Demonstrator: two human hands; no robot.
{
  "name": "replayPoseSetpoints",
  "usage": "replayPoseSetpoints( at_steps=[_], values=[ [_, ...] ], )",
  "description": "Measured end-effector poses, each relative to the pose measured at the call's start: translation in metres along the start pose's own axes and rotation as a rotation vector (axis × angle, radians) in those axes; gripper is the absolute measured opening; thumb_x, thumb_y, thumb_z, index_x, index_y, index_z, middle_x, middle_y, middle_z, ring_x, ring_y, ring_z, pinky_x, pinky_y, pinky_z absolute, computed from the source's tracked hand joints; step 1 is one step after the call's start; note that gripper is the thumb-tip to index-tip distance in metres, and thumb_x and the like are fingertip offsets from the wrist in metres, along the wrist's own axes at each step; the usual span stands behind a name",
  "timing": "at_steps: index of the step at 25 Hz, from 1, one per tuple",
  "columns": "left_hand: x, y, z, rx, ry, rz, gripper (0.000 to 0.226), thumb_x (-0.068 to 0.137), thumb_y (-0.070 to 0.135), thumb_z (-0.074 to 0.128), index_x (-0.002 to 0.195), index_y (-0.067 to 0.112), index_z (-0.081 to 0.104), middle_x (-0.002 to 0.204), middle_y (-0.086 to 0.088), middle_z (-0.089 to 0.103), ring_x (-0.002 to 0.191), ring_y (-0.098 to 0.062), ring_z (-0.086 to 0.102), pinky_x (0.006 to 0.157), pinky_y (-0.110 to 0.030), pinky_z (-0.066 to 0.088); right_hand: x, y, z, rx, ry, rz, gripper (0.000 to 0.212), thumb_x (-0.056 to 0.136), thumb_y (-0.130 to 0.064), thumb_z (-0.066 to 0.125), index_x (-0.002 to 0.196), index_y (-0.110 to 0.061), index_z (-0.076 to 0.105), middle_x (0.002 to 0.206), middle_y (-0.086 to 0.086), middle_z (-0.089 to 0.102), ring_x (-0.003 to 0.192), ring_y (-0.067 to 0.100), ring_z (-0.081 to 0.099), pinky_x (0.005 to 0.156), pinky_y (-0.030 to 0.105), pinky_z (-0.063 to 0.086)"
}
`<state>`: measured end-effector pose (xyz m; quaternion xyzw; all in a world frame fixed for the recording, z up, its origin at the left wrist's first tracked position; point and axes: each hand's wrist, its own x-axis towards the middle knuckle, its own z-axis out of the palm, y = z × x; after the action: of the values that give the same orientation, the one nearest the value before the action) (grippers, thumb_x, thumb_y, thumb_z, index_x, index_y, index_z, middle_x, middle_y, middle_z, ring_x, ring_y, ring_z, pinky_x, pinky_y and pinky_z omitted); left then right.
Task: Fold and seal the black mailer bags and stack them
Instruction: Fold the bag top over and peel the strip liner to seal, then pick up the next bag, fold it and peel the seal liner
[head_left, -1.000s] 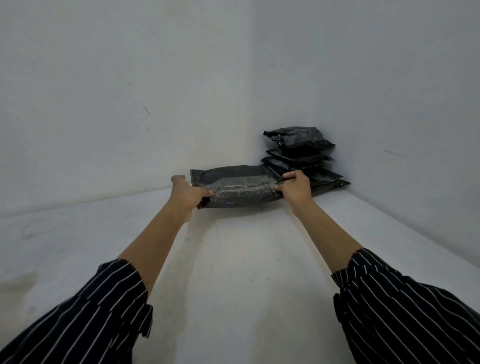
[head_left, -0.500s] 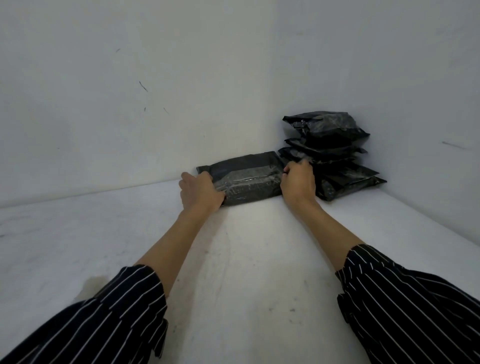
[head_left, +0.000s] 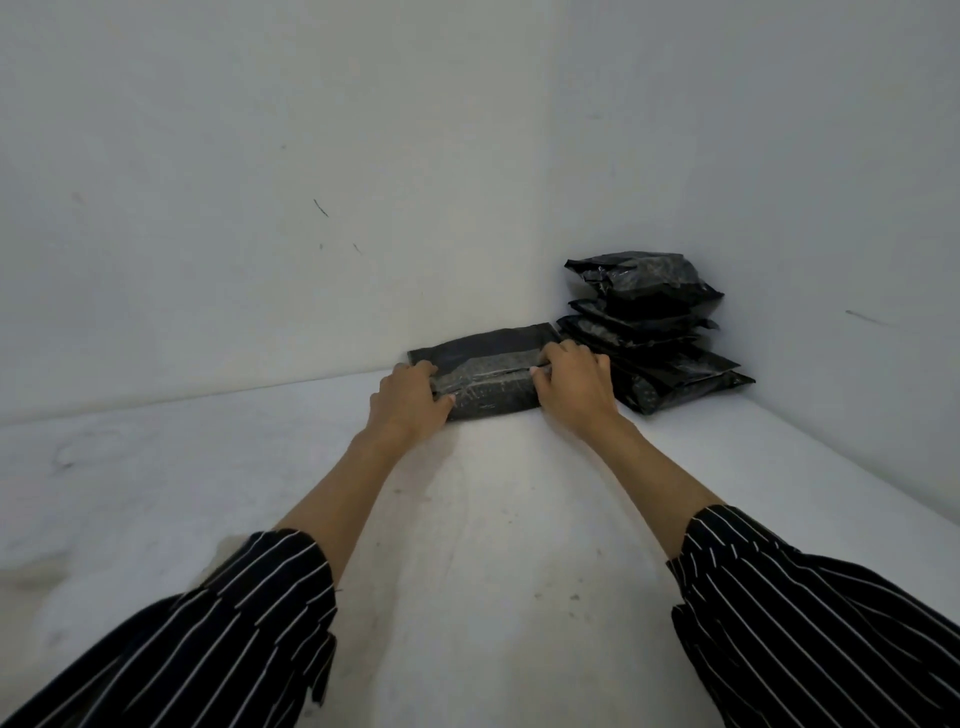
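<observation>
- The white, scuffed table surface (head_left: 467, 519) runs back into a corner of pale grey walls (head_left: 260, 182); its left part is bare apart from some smudges.
- The person's left hand (head_left: 410, 402), coming out of a dark sleeve with thin white stripes (head_left: 208, 634), grips the left end of a flat black plastic mailer bag (head_left: 485, 376), fingers curled over the top and thumb tucked at the near edge.
- That bag lies on the table against the back wall, its flap folded over along the middle.
- The right hand (head_left: 574, 387) clamps the bag's right end the same way, fingers bent down onto the fold.
- Just beside the right hand, in the corner, stands a stack of filled black mailer bags (head_left: 649, 332), uneven and bulging at the top.
- Risk, as I judge it: if the flap is pressed unevenly, the seal could wrinkle or lift.
- Another: a bag set on that lumpy top could slide off, or a nudge could tip the pile.
</observation>
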<state>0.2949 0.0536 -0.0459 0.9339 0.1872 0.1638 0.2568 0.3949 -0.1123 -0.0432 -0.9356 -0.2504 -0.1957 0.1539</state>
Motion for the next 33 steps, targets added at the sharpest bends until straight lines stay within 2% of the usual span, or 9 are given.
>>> replayPoseSetpoints(
  at_steps=[4, 8, 11, 14, 19, 22, 28, 31, 33],
  values=[
    [-0.031, -0.015, -0.03, 0.062, 0.062, -0.006, 0.033, 0.092, 0.028, 0.056, 0.12, 0.01, 0.057, 0.123, -0.014, 0.054, 0.114, -0.03, 0.051, 0.098, -0.04, 0.04, -0.025, -0.033, -0.026, 0.069, -0.062, -0.029, 0.021, 0.097, -0.024, 0.045, 0.101, -0.008, 0.058, 0.107, 0.009, 0.062, 0.1, 0.026, 0.056, 0.095, 0.039, 0.032],
    [-0.083, -0.043, -0.071, 0.091, 0.1, -0.041, 0.022, 0.091, 0.025, 0.055, 0.105, 0.009, 0.062, 0.112, -0.011, 0.062, 0.106, -0.027, 0.055, 0.094, -0.039, 0.043, -0.065, -0.08, -0.056, 0.13, -0.113, -0.091, 0.016, 0.097, -0.023, 0.043, 0.085, -0.014, 0.049, 0.086, 0.005, 0.06, 0.088, 0.025, 0.057, 0.097, 0.036, 0.03],
    [-0.133, -0.064, -0.107, 0.103, 0.137, -0.077, 0.018, 0.091, 0.023, 0.055, 0.097, 0.009, 0.063, 0.106, -0.009, 0.064, 0.102, -0.026, 0.057, 0.089, -0.036, 0.046, -0.1, -0.122, -0.075, 0.169, -0.134, -0.152, 0.017, 0.096, -0.022, 0.044, 0.084, -0.012, 0.049, 0.085, 0.006, 0.062, 0.083, 0.025, 0.056, 0.098, 0.037, 0.033],
    [-0.186, -0.088, -0.14, 0.15, 0.139, -0.109, 0.016, 0.09, 0.024, 0.056, 0.093, 0.01, 0.064, 0.103, -0.008, 0.065, 0.098, -0.025, 0.059, 0.084, -0.034, 0.048, -0.138, -0.164, -0.089, 0.216, -0.177, -0.222, 0.021, 0.096, -0.023, 0.044, 0.092, -0.008, 0.057, 0.089, 0.006, 0.065, 0.087, 0.025, 0.057, 0.099, 0.035, 0.029],
    [-0.271, -0.136, -0.194, 0.302, 0.108, -0.143, 0.02, 0.091, 0.029, 0.055, 0.098, 0.012, 0.063, 0.104, -0.006, 0.064, 0.1, -0.024, 0.056, 0.089, -0.035, 0.045, -0.209, -0.232, -0.109, 0.273, -0.256, -0.395, 0.015, 0.096, -0.022, 0.045, 0.087, -0.012, 0.052, 0.095, 0.006, 0.064, 0.09, 0.025, 0.056, 0.093, 0.035, 0.031],
    [-0.314, -0.157, -0.225, 0.351, 0.14, -0.162, 0.024, 0.091, 0.033, 0.056, 0.104, 0.013, 0.063, 0.105, -0.005, 0.064, 0.103, -0.024, 0.056, 0.093, -0.036, 0.042, -0.243, -0.265, -0.11, 0.31, -0.295, -0.481, 0.017, 0.095, -0.021, 0.045, 0.089, -0.009, 0.055, 0.096, 0.007, 0.063, 0.09, 0.025, 0.056, 0.093, 0.036, 0.034],
    [-0.399, -0.196, -0.294, 0.38, 0.34, -0.246, 0.03, 0.089, 0.031, 0.06, 0.111, 0.011, 0.061, 0.11, -0.011, 0.06, 0.105, -0.03, 0.055, 0.092, -0.04, 0.042, -0.307, -0.35, -0.111, 0.448, -0.384, -0.688, 0.023, 0.095, -0.024, 0.047, 0.106, -0.006, 0.057, 0.109, 0.009, 0.06, 0.097, 0.026, 0.056, 0.093, 0.036, 0.036],
    [-0.428, -0.223, -0.318, 0.435, 0.385, -0.401, 0.039, 0.089, 0.031, 0.06, 0.121, 0.01, 0.056, 0.123, -0.015, 0.055, 0.115, -0.034, 0.05, 0.098, -0.047, 0.039, -0.334, -0.392, -0.107, 0.466, -0.434, -0.74, 0.032, 0.097, -0.03, 0.046, 0.116, -0.006, 0.054, 0.117, 0.011, 0.056, 0.105, 0.028, 0.054, 0.096, 0.038, 0.035],
    [-0.444, -0.24, -0.33, 0.459, 0.402, -0.556, 0.042, 0.089, 0.034, 0.058, 0.122, 0.008, 0.053, 0.123, -0.017, 0.054, 0.114, -0.036, 0.049, 0.095, -0.047, 0.04, -0.346, -0.418, -0.102, 0.467, -0.474, -0.732, 0.037, 0.099, -0.034, 0.042, 0.119, -0.006, 0.054, 0.121, 0.012, 0.053, 0.111, 0.028, 0.051, 0.098, 0.04, 0.034]
  ],
)
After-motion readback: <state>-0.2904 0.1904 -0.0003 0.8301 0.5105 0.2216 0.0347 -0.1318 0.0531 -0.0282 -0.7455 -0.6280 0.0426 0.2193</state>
